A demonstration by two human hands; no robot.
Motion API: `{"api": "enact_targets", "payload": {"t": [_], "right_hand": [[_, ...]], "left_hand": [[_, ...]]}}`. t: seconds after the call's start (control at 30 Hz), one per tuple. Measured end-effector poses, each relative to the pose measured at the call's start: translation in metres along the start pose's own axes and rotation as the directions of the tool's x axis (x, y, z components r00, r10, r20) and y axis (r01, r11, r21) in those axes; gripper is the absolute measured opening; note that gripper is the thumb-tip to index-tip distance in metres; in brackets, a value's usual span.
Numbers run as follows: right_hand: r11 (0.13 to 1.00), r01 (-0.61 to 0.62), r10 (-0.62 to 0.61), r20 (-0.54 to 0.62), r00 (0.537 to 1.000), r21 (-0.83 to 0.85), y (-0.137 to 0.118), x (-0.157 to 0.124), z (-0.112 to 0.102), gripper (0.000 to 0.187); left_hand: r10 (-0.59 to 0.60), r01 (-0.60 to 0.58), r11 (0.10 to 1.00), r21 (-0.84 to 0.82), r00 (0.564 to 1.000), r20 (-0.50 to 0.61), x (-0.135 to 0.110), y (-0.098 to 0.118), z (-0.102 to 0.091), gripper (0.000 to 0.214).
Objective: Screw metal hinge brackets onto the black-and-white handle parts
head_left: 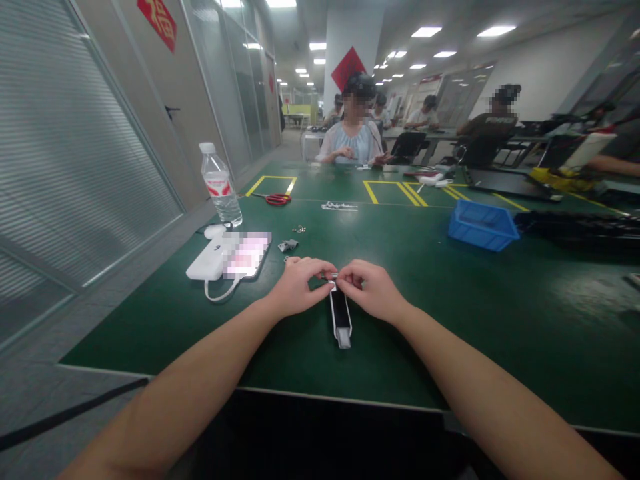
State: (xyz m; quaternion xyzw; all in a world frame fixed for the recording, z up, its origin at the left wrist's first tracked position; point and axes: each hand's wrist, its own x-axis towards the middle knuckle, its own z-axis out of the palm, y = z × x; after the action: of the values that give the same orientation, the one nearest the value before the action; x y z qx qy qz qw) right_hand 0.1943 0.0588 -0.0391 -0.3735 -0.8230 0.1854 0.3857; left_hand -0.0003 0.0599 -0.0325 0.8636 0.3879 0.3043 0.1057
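A slim black and white device [341, 310] with a pale grey end piece [343, 339] lies lengthwise on the green table, its far end between my hands. My left hand [301, 285] reaches in from the left, thumb and fingers closed around that far end. From the other side my right hand [369, 287] meets it, fingertips pinched together. Something small and light shows between the fingertips, too small to name. Grey metal pieces [288, 246] and several small rings [300, 229] lie beyond my left hand.
A water bottle [221, 187], a white power bank [206, 259] and a cabled phone [253, 253] stand left. Red-handled scissors [278, 199] and thin metal strips [340, 207] lie farther back. A blue bin [483, 225] sits right. Opposite sits another person [354, 137].
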Motion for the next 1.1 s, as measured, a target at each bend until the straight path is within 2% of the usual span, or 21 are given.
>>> {"api": "enact_targets", "payload": {"t": [0.13, 0.3, 0.5, 0.83, 1.0, 1.1], "right_hand": [[0.996, -0.053, 0.056, -0.038, 0.998, 0.065, 0.0, 0.001, -0.001, 0.01], [0.993, -0.062, 0.064, -0.024, 0.998, 0.101, -0.001, 0.0, 0.0, 0.011], [0.998, -0.013, 0.013, -0.012, 1.0, 0.068, -0.002, -0.001, -0.002, 0.008], [0.996, 0.086, -0.086, -0.006, 0.996, -0.011, 0.001, -0.001, -0.003, 0.008], [0.998, 0.007, -0.01, -0.053, 0.999, -0.059, 0.007, 0.001, -0.012, 0.009], [0.993, -0.057, 0.049, -0.081, 0.996, -0.099, 0.015, 0.002, -0.017, 0.009]], "left_hand": [[-0.01, 0.009, 0.999, 0.031, 1.0, 0.026, 0.001, 0.0, -0.001, 0.015], [-0.025, 0.024, 0.999, 0.048, 1.0, 0.013, 0.001, 0.0, -0.002, 0.015], [-0.05, 0.049, 0.997, 0.052, 0.999, 0.018, 0.001, 0.002, -0.003, 0.014], [0.003, -0.008, 0.997, 0.082, 0.998, 0.062, 0.0, 0.001, -0.002, 0.013], [0.007, -0.013, 0.994, 0.109, 0.998, 0.057, 0.001, 0.0, -0.006, 0.014], [-0.037, 0.031, 0.992, 0.119, 0.998, 0.048, 0.001, -0.004, -0.007, 0.018]]}}
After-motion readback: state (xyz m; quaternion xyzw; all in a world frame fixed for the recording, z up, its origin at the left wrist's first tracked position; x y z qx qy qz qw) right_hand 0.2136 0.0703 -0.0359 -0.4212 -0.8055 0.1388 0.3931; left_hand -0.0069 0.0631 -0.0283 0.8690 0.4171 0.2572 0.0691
